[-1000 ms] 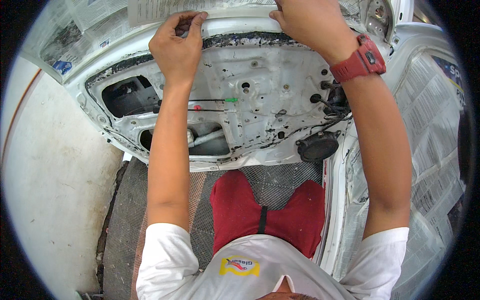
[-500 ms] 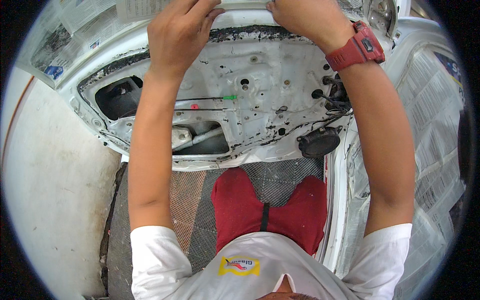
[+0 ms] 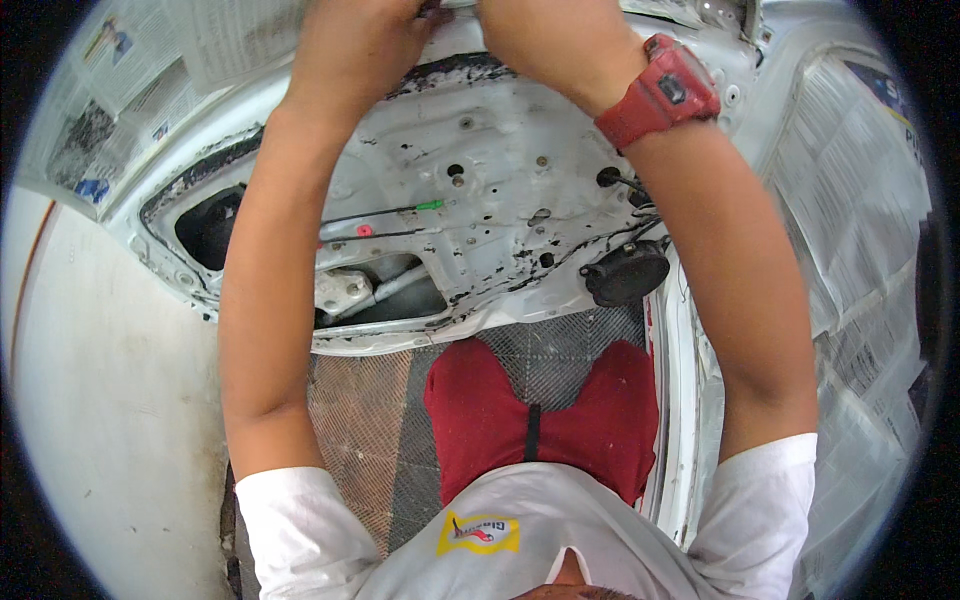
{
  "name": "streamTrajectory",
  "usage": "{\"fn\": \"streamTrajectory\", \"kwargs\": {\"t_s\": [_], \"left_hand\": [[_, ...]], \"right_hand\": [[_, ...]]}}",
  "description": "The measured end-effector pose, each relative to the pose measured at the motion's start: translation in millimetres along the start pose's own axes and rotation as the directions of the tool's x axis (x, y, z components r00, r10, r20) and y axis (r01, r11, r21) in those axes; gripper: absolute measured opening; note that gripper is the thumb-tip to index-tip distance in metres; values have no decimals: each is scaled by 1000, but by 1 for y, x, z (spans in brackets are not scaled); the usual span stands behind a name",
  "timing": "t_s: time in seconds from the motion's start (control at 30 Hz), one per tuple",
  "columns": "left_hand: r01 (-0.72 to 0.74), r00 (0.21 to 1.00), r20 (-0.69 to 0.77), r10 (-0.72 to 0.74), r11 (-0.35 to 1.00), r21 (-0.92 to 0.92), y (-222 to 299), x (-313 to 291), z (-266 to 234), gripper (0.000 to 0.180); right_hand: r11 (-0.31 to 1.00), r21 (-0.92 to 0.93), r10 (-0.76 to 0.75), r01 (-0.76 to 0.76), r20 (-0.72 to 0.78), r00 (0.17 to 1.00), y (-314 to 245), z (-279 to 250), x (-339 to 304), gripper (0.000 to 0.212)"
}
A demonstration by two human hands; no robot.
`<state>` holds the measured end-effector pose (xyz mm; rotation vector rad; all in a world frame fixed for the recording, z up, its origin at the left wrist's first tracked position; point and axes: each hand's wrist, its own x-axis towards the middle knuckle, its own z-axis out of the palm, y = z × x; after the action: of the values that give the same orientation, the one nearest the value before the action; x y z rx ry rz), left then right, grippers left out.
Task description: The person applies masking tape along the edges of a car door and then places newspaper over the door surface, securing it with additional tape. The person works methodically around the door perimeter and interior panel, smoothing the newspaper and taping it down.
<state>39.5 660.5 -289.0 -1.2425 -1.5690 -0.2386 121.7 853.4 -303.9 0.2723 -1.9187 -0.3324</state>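
Observation:
Both hands are at the upper edge of a bare white car door panel, close together at the top of the view. My left hand is closed, its fingers curled and pinched near the door's edge; what it holds is too small to make out. To its right, my right hand is also closed, knuckles bent, its fingertips cut off by the top of the picture. A red wristwatch sits on the right wrist. Newspaper sheets cover the door's upper part beside the left hand.
Thin cables with a green clip cross the door panel. A round black speaker and wiring sit at its lower right. Newspaper covers the car body at right. A pale wall stands at left, and patterned matting lies below.
My right hand has moved left, nearer to my left hand. The view has shifted slightly, so the door appears lower and further left. Both hands stay closed at the door's upper edge.

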Motion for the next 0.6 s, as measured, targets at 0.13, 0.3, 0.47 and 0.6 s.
{"fn": "streamTrajectory", "kwargs": {"t_s": [0.13,0.3,0.47,0.6], "left_hand": [[-33,997,67,26,994,106,-8,0,6,17],[-18,998,56,14,997,76,-4,-2,6,18],[6,997,75,-15,992,126,-3,-1,6,18],[39,997,69,-40,999,22,-1,2,6,17]], "right_hand": [[988,152,8,-13,33,999,-18,-19,-52,40],[965,24,242,-260,289,926,20,-61,-106,46],[946,56,312,-320,115,943,65,-59,-95,21],[932,-13,361,-361,94,928,70,-49,-83,20]]}}
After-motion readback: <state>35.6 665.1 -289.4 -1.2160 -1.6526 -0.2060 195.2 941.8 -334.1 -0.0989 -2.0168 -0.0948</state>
